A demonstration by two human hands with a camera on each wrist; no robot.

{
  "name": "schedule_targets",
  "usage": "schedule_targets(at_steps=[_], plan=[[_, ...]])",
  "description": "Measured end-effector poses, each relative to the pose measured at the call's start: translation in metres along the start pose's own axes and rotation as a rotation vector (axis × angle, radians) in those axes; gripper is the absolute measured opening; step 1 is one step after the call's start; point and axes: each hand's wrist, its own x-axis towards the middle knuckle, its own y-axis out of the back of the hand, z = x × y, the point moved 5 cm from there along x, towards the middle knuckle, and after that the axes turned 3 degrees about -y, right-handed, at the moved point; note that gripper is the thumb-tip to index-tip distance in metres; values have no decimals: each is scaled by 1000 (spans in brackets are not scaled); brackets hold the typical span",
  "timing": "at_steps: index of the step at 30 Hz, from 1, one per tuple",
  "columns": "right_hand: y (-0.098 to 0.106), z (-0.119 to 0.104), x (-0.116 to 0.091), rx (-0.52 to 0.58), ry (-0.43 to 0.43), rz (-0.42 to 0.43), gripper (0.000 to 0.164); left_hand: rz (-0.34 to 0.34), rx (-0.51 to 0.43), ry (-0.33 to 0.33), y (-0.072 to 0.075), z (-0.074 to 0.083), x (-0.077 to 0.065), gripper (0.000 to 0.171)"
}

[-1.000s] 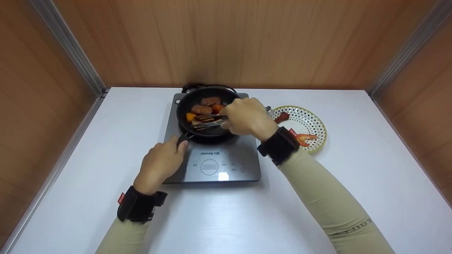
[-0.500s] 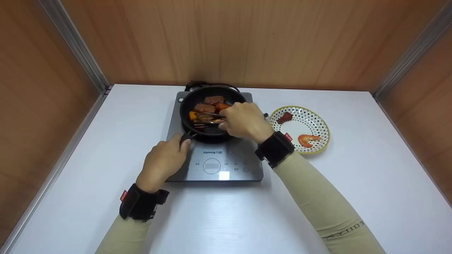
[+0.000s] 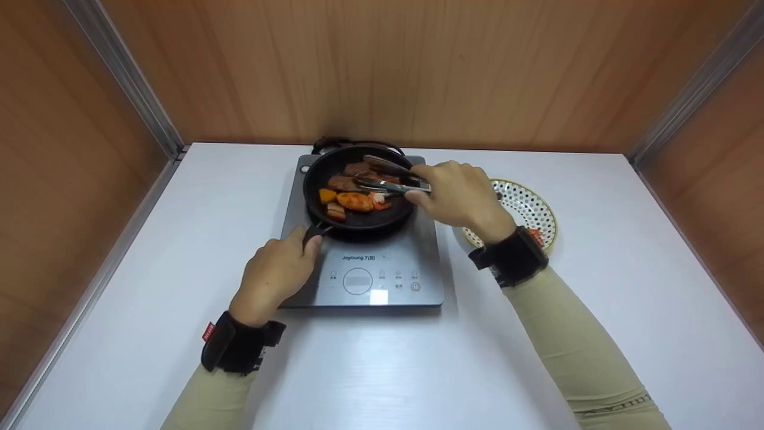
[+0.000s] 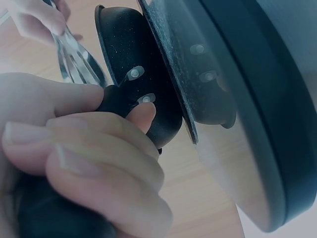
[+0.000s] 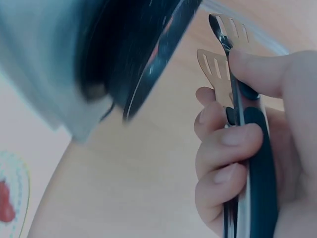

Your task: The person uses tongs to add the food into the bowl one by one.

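My left hand (image 3: pixel 277 272) grips the black handle (image 3: pixel 313 233) of a small frying pan (image 3: pixel 365 226). Several pieces of food lie in the pan: brown meat slices (image 3: pixel 342 183), a yellow chunk (image 3: pixel 326 195), an orange oval piece (image 3: pixel 354 202), a striped brown piece (image 3: pixel 335 211) and a red-and-white piece (image 3: pixel 379 204). With curled fingers, my right hand (image 3: pixel 462 194) holds metal tongs (image 3: pixel 391 187) over the pan's right half. In the right wrist view the two slotted heads (image 5: pixel 214 67) stand apart, with no food visible between them. The tongs cover part of the meat.
The pan stands on a grey induction cooker (image 3: pixel 394 269). A dotted plate (image 3: pixel 525 200) with a yellow rim lies to the right, partly behind my right hand and wrist; an orange shrimp (image 3: pixel 537 236) peeks out there. Wooden panels (image 3: pixel 388 71) enclose the white table (image 3: pixel 370 364).
My right hand has moved up and right with the tongs, from the pan's front to its right half. The orange oval piece now shows uncovered in the pan. My left hand keeps its grip.
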Motion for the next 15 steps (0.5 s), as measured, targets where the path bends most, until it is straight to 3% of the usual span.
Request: schedule_targets(at_steps=[5,10,15], plan=[[5,52,-16,34,-74,35,41,-4,-1,5,2,-3,-2,33],[-2,105,-32,32,-152,0,46,-8,6,8,3,-7,-4,36],[-15,139,-49,22,-264,-63,50,-3,24,-7,5,-9,-6,39]])
